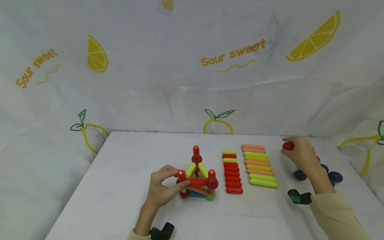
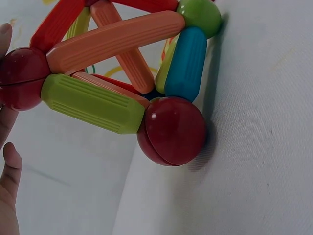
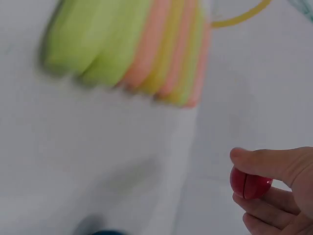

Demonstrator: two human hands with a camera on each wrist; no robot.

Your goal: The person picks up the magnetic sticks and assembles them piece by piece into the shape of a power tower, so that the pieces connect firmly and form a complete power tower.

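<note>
My left hand (image 1: 161, 186) grips the left corner of a magnetic stick-and-ball structure (image 1: 197, 182), with the thumb along a red stick and fingers behind. Red upright sticks stand on its three upper balls. In the left wrist view a dark red ball (image 2: 172, 131), a green ball (image 2: 199, 17) and a blue stick (image 2: 186, 63) form its lower part, close over the table. At the far right my right hand (image 1: 303, 155) pinches a red ball (image 1: 288, 146) between thumb and fingers; its seam shows in the right wrist view.
A column of short red and lime sticks (image 1: 232, 174) lies right of the structure. Beside it is a column of longer orange, yellow and green sticks (image 1: 259, 166). Several dark blue balls (image 1: 335, 176) lie near my right wrist. A printed cloth (image 1: 168, 83) hangs behind the table.
</note>
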